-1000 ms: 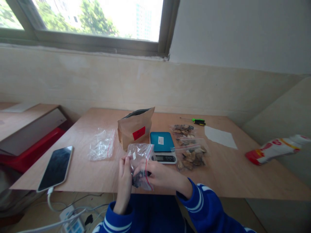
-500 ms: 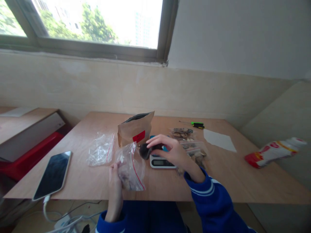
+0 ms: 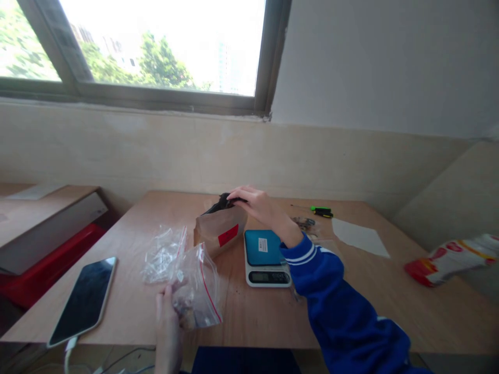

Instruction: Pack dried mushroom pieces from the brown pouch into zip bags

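My left hand (image 3: 168,306) is closed on the side of a clear zip bag (image 3: 198,296) with a red seal line; brownish dried pieces lie at its bottom. Over the open mouth of a brown paper pouch (image 3: 214,228) with a red label, my right hand (image 3: 255,205) pinches a dark, wrinkled piece (image 3: 226,201) that looks like a dried mushroom. Part of this piece is hidden behind the fingers and the pouch rim. Just right of the pouch lies a white kitchen scale (image 3: 268,278) with a blue plate, bare on top.
A crumpled clear zip bag (image 3: 166,254) lies left of the pouch, and a phone (image 3: 83,298) on a cable farther left. Bags of dried pieces (image 3: 306,222) are partly behind my right arm. Screwdrivers (image 3: 322,210), white paper (image 3: 358,236) and a bottle (image 3: 448,262) are rightward.
My right hand has moved from above the scale up to the pouch mouth with the dark piece, uncovering the blue plate. My left hand has shifted left and down with the zip bag.
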Demonstrator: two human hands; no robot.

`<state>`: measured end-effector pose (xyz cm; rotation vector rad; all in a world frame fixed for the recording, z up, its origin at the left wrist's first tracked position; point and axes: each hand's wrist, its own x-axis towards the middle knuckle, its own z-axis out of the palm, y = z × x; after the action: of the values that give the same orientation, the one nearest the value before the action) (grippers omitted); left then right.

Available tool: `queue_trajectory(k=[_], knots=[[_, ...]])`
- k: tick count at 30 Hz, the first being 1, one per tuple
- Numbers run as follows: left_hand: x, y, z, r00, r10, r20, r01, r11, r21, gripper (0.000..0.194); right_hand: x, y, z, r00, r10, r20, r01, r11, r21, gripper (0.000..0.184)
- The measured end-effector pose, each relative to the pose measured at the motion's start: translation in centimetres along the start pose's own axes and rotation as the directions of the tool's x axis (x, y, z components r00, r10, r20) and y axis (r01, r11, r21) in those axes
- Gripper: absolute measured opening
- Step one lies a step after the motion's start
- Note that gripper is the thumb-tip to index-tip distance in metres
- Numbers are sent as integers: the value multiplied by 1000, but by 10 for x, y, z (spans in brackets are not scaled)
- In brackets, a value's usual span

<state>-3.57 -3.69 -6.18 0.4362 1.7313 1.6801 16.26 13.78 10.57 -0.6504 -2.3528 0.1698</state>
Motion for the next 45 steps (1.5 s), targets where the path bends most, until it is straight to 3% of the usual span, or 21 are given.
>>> queue_trajectory(k=[3, 7, 9, 14, 17, 24, 27, 29, 33, 36, 40, 45], knots=[[3, -4, -2, 999, -44, 12, 44, 999, 8, 42, -7, 1, -4, 997, -22, 73, 25, 999, -31, 30], [5, -10, 0, 998, -49, 43, 50, 998, -30, 41, -10, 3, -12, 979, -27, 201, 54, 990, -130, 62], [3, -9, 1, 997, -57, 53, 59, 998, -38, 41, -10, 3, -14, 973, -26, 229, 75, 975, -207, 68], [-1, 1, 1, 999, -21, 26, 21, 1000, -5, 39, -6, 1, -14, 971, -6, 241, 84, 946, -314, 60], [-3, 6, 1, 998, -58, 38, 59, 998, -37, 40, -1, -5, -18, 965, 34, 261, 58, 939, -340, 60], [-8, 9, 3, 994, -93, 65, 95, 995, -23, 43, 21, -21, -28, 898, 212, 385, -92, 948, -306, 54], [-11, 11, 3, 994, -94, 62, 95, 995, -8, 43, 27, -20, -31, 877, 204, 434, -107, 966, -237, 51], [-11, 13, 3, 994, -95, 57, 95, 995, -7, 44, 29, -17, -33, 912, 135, 388, -93, 988, -124, 48], [-11, 14, 3, 992, -109, 61, 112, 992, -50, 42, 30, -9, -27, 994, 42, 98, -50, 995, 83, 41], [-11, 16, 3, 993, -102, 55, 106, 992, -74, 42, 34, 3, -12, 994, 101, -34, -90, 967, 239, 37], [-15, 22, 4, 992, -118, 54, 121, 990, -68, 42, 34, 16, 12, 975, 213, -67, -168, 896, 412, 25], [-13, 25, 2, 992, -124, 28, 126, 990, -59, 42, 23, 14, 28, 980, 167, -108, -102, 889, 447, 25]])
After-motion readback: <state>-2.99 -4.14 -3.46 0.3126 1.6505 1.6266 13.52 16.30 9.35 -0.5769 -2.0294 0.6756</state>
